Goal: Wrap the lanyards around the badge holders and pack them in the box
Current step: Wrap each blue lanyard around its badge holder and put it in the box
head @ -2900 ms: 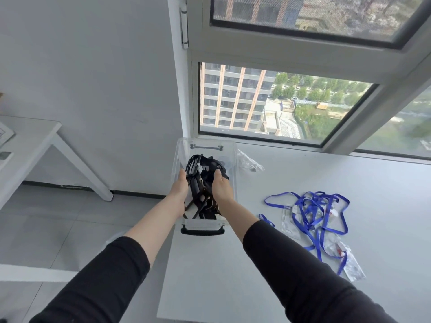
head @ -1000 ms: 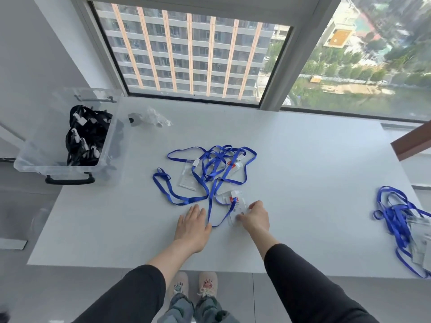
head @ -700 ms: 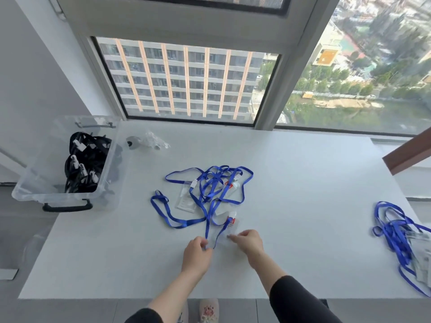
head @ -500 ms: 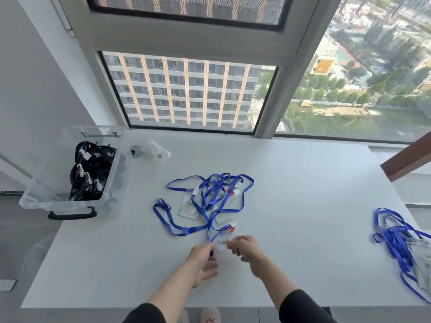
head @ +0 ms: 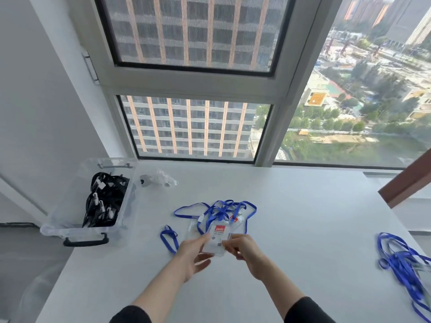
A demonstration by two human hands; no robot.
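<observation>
Badge holder [head: 217, 240] is now off the surface [head: 303, 217], upright between both hands, with its red-labelled face turned to the camera. Half a second ago it lay low by the fingertips, so the pick-up is done. The left hand [head: 193, 255] has its grip pinched on the left edge and the right hand [head: 247, 252] pinches the right edge. The fingers are somewhat blurred, but both grips look clamped on the plastic.

Its blue lanyard [head: 221, 209] runs from the top of the holder back into the tangle just behind, where at least one more clear holder lies. One loop [head: 169, 238] trails out to the left on the surface.

About three seconds ago both hands were down in the box [head: 70, 199]. They have come away, leaving it at the left edge of the surface with black bundles [head: 105, 201] inside.

This looks like the start of a fresh round on the blue set. Nothing is wound yet, and the strap will probably need pulling clear of its neighbours first, or it may drag them along. A second blue pile [head: 405, 264] waits well apart at the right edge, so much of the task remains.
</observation>
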